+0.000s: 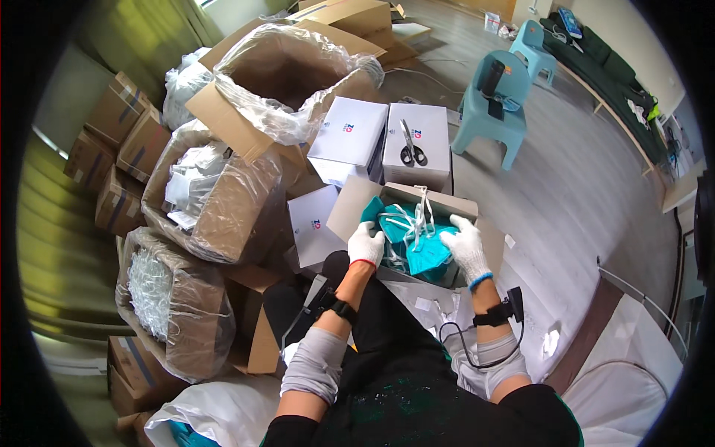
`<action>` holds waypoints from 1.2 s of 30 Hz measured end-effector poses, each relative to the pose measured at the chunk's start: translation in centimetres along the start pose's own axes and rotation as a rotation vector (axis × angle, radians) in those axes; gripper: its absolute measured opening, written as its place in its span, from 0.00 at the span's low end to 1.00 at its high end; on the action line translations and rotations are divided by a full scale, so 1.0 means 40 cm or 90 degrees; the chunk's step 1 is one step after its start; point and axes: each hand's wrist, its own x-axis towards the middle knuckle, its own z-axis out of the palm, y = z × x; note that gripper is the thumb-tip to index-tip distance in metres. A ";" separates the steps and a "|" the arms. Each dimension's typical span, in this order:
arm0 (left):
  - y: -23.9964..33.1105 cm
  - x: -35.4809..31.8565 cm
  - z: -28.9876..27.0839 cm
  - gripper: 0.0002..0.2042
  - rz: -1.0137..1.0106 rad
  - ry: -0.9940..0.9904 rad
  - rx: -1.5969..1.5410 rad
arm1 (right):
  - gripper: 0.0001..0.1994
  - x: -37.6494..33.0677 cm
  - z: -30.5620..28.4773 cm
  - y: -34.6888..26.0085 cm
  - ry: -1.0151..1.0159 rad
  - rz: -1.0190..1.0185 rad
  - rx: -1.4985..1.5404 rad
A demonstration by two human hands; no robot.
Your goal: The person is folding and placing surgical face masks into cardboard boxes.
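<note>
In front of me stands an open white carton (357, 195) with its flaps folded out. Inside lies a bundle of teal fabric pieces (428, 257) with white straps, which look like face masks. My left hand (366, 244), in a white knit glove with a red cuff, grips the bundle's left side at the carton's near left edge. On the opposite side my right hand (467, 251), gloved in white with a blue cuff, has its thumb on the teal fabric and its fingers curled around the bundle. Some fingertips of both hands are hidden.
Behind the carton, black scissors (412, 149) lie on a closed white box (439, 165), beside another white box (348, 134). Large plastic-lined cartons (216, 216) stand at left, one holding clear strips (150, 287). A light-blue plastic chair (491, 112) stands at far right.
</note>
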 end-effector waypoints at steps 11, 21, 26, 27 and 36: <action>0.059 -0.024 0.080 0.14 -0.014 0.126 -0.135 | 0.16 -0.095 -0.092 -0.057 -0.125 0.007 0.147; 0.142 0.005 0.000 0.07 0.485 0.171 0.138 | 0.20 -0.101 -0.086 -0.040 -0.085 -0.023 0.111; 0.190 0.005 -0.110 0.05 0.232 0.102 -0.188 | 0.12 -0.066 -0.125 -0.059 0.133 -0.176 -0.029; 0.190 0.001 -0.122 0.06 0.195 0.065 -0.346 | 0.10 -0.054 -0.131 -0.058 0.158 -0.177 -0.032; 0.121 0.009 -0.239 0.08 0.105 0.067 -0.568 | 0.12 -0.031 -0.145 -0.080 0.066 0.102 0.300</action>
